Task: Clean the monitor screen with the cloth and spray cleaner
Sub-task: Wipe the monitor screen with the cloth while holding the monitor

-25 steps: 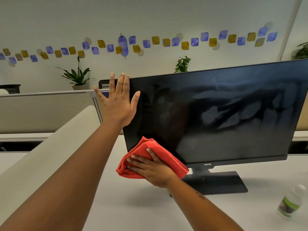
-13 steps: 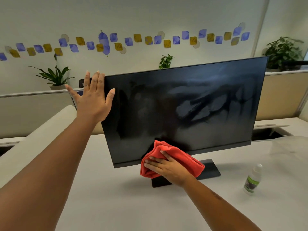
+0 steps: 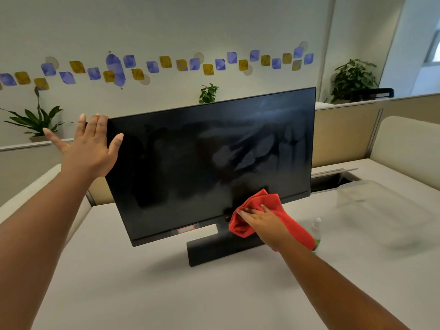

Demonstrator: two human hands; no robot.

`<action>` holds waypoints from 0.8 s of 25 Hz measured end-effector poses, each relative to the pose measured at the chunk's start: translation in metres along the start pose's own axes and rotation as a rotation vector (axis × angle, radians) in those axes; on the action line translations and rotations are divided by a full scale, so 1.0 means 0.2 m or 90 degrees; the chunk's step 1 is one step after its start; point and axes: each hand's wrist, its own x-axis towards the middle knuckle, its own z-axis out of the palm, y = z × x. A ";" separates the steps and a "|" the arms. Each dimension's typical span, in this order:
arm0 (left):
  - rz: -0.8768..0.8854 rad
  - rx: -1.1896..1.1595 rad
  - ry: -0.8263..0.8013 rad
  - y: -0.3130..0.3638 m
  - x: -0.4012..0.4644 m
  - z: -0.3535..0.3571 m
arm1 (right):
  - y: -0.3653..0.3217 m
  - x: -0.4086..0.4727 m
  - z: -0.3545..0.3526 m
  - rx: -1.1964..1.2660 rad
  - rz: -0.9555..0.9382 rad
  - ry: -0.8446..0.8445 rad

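Left hand (image 3: 89,148) spread flat, fingers straight, bracing the monitor's (image 3: 209,163) upper-left edge. Right hand (image 3: 266,222) presses the bunched red cloth (image 3: 257,203) against the screen's lower right, fingers extended over it. Monitor stands on the table (image 3: 154,294); spray bottle (image 3: 316,231) just right of the cloth, partly hidden.
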 end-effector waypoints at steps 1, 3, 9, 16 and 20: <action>-0.001 0.002 0.004 0.00 0.00 -0.01 | -0.01 -0.01 -0.04 0.111 0.083 0.021; -0.002 0.003 0.014 0.05 0.02 -0.02 | -0.04 -0.03 -0.10 0.280 0.214 0.191; 0.110 -0.058 0.024 0.41 0.04 -0.01 | -0.09 0.02 -0.32 0.736 0.559 0.608; 0.136 -0.053 -0.002 0.62 0.07 0.04 | -0.13 0.17 -0.59 0.575 0.358 0.818; 0.128 -0.070 0.033 0.63 0.05 0.06 | -0.09 0.32 -0.80 0.446 0.232 0.792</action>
